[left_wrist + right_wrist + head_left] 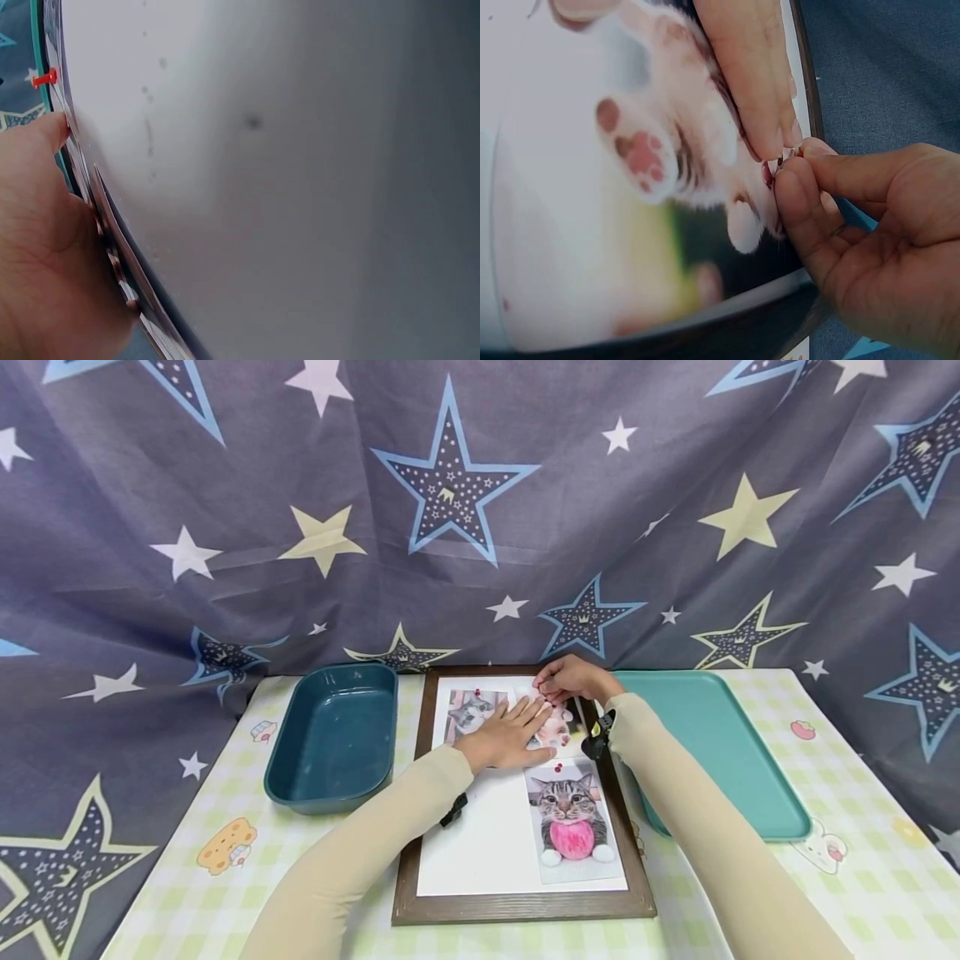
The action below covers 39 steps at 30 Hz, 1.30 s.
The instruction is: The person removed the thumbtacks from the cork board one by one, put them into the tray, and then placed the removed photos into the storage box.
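Note:
A framed white board (480, 860) lies on the table. My left hand (510, 739) rests on it with straight, spread fingers, pressing on a kitten photo (558, 731) at the upper right. At that photo's top edge, my right hand (572, 678) pinches a small red push pin, mostly hidden by the fingertips. Up close in the right wrist view, the photo (641, 157) shows a kitten's paw. A grey cat photo (468, 714) is pinned at the upper left. Below the kitten, a tabby cat photo (573, 827) has red pins (558, 767) at its top.
A deep dark teal bin (330, 735) stands left of the board. To the right lies a flat green tray (712, 735), partly behind my right arm. A checked cloth (180, 910) covers the table, and a star-patterned curtain (510, 610) hangs behind.

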Available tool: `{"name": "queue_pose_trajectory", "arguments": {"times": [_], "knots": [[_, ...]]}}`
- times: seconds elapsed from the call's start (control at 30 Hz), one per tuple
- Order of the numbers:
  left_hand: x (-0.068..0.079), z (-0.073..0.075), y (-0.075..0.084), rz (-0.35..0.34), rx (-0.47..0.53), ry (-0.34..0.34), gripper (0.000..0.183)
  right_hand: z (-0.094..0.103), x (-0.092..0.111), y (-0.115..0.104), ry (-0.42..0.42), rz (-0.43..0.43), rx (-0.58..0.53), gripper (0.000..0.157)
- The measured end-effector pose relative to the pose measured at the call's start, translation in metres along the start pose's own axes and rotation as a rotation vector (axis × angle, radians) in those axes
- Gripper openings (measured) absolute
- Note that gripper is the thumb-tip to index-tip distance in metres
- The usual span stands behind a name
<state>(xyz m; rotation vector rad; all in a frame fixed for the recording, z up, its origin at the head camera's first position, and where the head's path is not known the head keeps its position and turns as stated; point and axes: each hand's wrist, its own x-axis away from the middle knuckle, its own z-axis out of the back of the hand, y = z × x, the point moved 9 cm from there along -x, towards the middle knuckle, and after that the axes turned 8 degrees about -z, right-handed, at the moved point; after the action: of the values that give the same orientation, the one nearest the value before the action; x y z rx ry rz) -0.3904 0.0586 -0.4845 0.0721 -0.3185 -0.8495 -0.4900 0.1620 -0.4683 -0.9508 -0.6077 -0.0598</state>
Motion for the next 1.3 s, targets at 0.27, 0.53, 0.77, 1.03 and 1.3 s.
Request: {"name": "queue_pose_trajectory", "arguments": {"times": [0.27, 0.53, 0.77, 1.03, 1.3], "knots": [[-0.001, 0.000, 0.000, 0.008, -0.021, -0.002, 0.083, -0.001, 0.001, -0.001, -0.005, 0.003, -0.001, 0.024], [-0.003, -0.002, -0.001, 0.025, -0.025, -0.014, 0.087, 0.000, 0.002, -0.002, 0.000, 0.012, 0.000, 0.021], [-0.003, 0.000, 0.000, 0.022, -0.030, -0.001, 0.085, 0.001, 0.000, -0.003, -0.015, 0.025, -0.003, 0.019], [-0.005, 0.010, 0.003, -0.027, -0.059, 0.122, 0.082, 0.000, 0.001, -0.002, 0.010, 0.004, 0.010, 0.024], [-0.004, 0.013, 0.005, -0.045, -0.069, 0.149, 0.081, 0.000, 0.000, -0.002, 0.005, 0.003, 0.013, 0.023]]}}
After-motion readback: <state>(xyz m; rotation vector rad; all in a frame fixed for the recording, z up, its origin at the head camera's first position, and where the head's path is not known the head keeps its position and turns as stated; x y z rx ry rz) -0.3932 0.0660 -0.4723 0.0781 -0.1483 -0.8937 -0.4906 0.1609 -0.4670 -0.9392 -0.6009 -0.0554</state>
